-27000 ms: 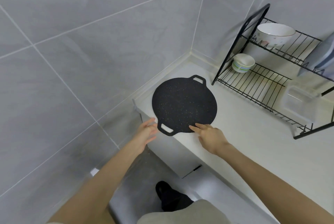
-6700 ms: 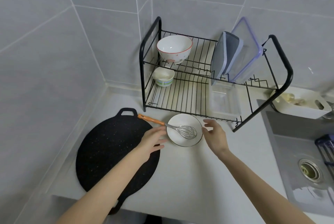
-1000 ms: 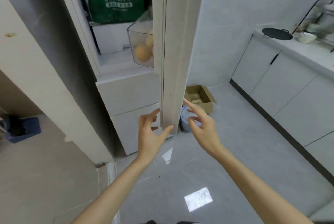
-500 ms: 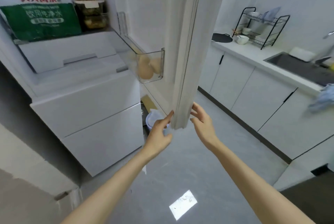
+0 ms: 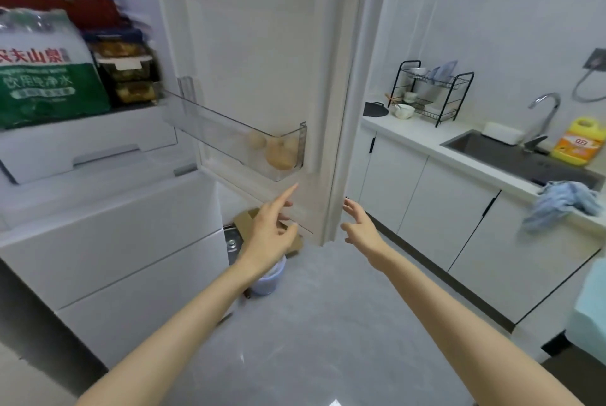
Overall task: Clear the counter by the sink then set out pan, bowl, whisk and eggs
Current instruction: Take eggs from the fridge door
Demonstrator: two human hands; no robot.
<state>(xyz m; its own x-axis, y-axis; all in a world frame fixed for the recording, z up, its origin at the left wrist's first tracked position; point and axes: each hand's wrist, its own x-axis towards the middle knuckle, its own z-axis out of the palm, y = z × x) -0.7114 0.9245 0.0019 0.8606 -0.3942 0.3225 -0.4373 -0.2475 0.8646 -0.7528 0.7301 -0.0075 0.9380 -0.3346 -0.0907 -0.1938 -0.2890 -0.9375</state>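
- Grey stone-look floor (image 5: 311,323) runs from under my arms to the white cabinets (image 5: 442,205) on my right.
- White counter (image 5: 426,140) tops those cabinets along the tiled wall. The black pan (image 5: 376,109) lies flat at its far left end, and the white bowl (image 5: 404,111) sits just beside it in front of the black dish rack (image 5: 433,90).
- An orange handle (image 5: 392,99) pokes up by the bowl, too small to make out further.
- Further right on the counter are the dark sink (image 5: 511,156) with its chrome tap (image 5: 544,113), a yellow bottle (image 5: 582,141) behind the basin, and a blue cloth (image 5: 564,205) draped over the front edge.
- The fridge door (image 5: 255,44) stands open in front of me. Its clear door shelf (image 5: 229,133) holds the eggs (image 5: 278,151), bunched at the near end.
- Inside the fridge, a green and white pack (image 5: 42,77) sits beside stacked food containers (image 5: 128,74).
- My left hand (image 5: 270,235) holds nothing; its forefinger is stretched up towards the door shelf, just below it, and the other fingers are loosely bent.
- My right hand (image 5: 360,228) is spread and empty, just beside the lower edge of the door; I cannot tell whether it touches.
- On the floor behind my left hand are a cardboard box (image 5: 246,218) and a pale lidded tub (image 5: 269,277).
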